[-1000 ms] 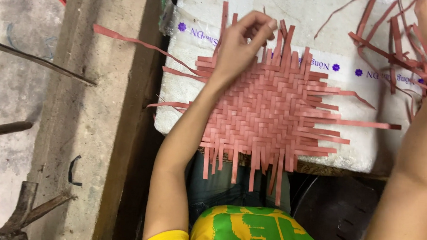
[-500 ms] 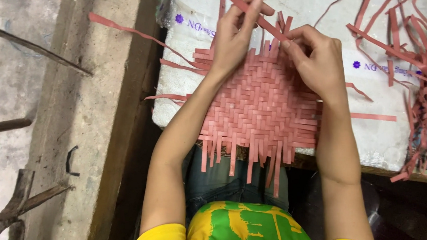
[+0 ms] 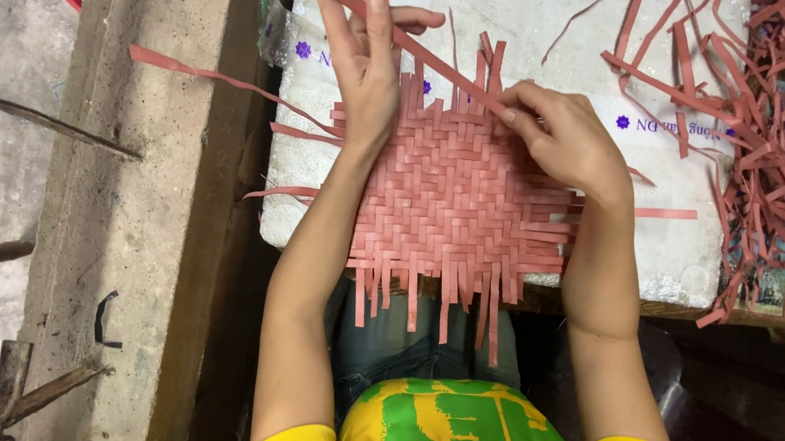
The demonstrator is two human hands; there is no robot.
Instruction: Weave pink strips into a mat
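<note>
Woven mat of flat pink strips lies on a white foam block, which I see rests on the wooden worktop; the block is wrapped in clear plastic with a white band bearing purple print. A heap of loose pink strips sits at its right. My left hand stretches up, fingers pinched shut on one long strip; my right hand pinches that strip's lower end at the mat's edge.
</note>
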